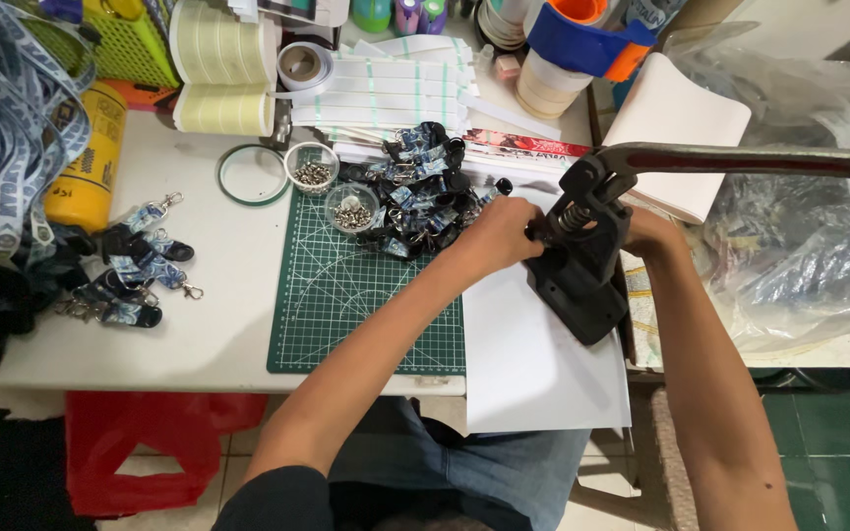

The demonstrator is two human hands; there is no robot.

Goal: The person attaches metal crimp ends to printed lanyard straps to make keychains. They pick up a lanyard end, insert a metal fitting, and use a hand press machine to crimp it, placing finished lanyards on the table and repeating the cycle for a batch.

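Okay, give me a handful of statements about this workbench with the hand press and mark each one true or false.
1. Both hands are at the black hand press. True: the left hand and the right hand flank it.
2. The cutting mat is red. False: it is green.
3. Two small round dishes hold metal bits. True.
4. The finished strap loops lie right of the press. False: they lie far left of it.

Left hand (497, 234), right hand (649, 234) flank black lever press (576, 265) beside green mat (346, 295).
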